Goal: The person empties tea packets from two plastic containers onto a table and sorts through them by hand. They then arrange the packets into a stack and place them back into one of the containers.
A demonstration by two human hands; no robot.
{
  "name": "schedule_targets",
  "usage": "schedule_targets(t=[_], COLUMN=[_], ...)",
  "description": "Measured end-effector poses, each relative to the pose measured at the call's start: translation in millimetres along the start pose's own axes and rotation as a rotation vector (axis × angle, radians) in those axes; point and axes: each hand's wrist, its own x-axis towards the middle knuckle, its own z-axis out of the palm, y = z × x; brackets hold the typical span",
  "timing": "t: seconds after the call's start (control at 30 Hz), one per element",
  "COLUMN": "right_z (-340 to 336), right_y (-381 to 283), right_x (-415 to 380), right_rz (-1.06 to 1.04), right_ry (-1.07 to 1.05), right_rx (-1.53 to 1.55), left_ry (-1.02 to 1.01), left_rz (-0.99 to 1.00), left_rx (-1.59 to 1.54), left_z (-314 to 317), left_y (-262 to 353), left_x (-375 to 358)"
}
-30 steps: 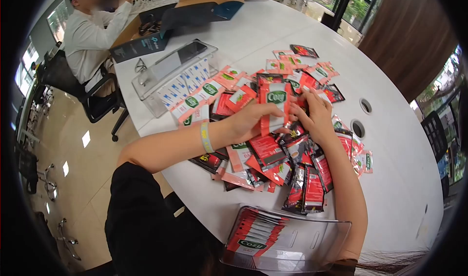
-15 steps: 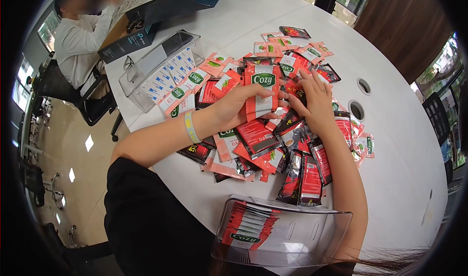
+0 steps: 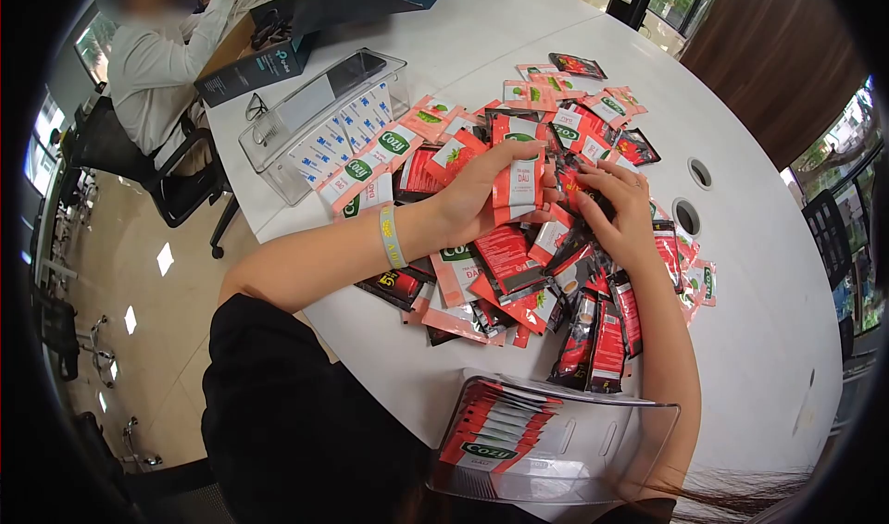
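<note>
My left hand (image 3: pixel 491 186), with a pale wristband, is wrapped round red and white Cozy sachets (image 3: pixel 520 191), its thumb lying across their front. Just to the right, my right hand (image 3: pixel 622 211) bends its fingers over a black and red sachet (image 3: pixel 579 189) in the pile; its fingertips are partly hidden among the packets. Around and below both hands spreads a loose heap of pink Cozy sachets and black-red sachets (image 3: pixel 507 255). Near my body a clear plastic bin (image 3: pixel 593 441) holds a stacked row of Cozy sachets (image 3: pixel 491 436) at its left end.
A second clear bin (image 3: pixel 294 183) with blue-and-white packets stands left of the heap, beside eyeglasses (image 3: pixel 256 107). Behind it is a dark box (image 3: pixel 250 78). A person in a white shirt (image 3: pixel 153 70) sits at the upper left. The white table (image 3: pixel 759 274) has two round holes.
The view has shifted, so the table's contents appear a little further right. My left hand's sachets have tilted, and my right hand's fingers have curled closer in over the heap.
</note>
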Motion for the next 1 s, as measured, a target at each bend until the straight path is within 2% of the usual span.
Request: schedule_targets(t=[0.23,0.3,0.37,0.57,0.63,0.7,0.73,0.83,0.9,0.97,1.0], right_z=[7.3,9.2,14.3,21.9,21.7,19.7,20.0,10.3,8.6,6.5,7.9], right_y=[7.4,9.6,13.7,15.7,15.2,13.2,13.7,-5.9,-27.1,-41.9,-48.9], right_x=[10.1,18.9,23.8,25.3,24.9,23.8,22.8,23.0,20.2,19.6,17.6], right_rz=[0.019,-0.042,-0.033,0.038,0.025,0.041,-0.04,-0.106,-0.045,-0.223,-0.218], right_ry=[0.091,0.098,0.079,-0.041,-0.001,0.154,0.28,0.399,0.42,0.414,0.417], right_rx=[-0.046,-0.031,-0.051,-0.062,-0.076,-0.014,-0.113,-0.096,-0.087,-0.033,-0.038], left_ry=[-0.009,-0.006,0.01,0.068,0.07,0.129,0.127,0.189,0.106,0.051,0.034], left_rz=[-0.038,0.0,0.112,0.289,0.296,0.358,0.349,0.44,0.541,0.546,0.609], left_rx=[-0.037,-0.017,0.039,0.149,0.181,0.224,0.226,0.332,0.554,0.54,0.611], left_z=[-1.4,1.1,3.1,-1.2,-4.2,-6.9,-6.8,-4.2,0.0,0.7,-1.4], left_y=[3.3,3.4,5.3,17.7,17.5,14.3,12.5,8.9,8.9,4.5,2.5], left_x=[-0.8,-2.5,-3.3,-4.7,-3.1,-0.1,-0.1,0.3,-4.1,-3.6,-2.1])
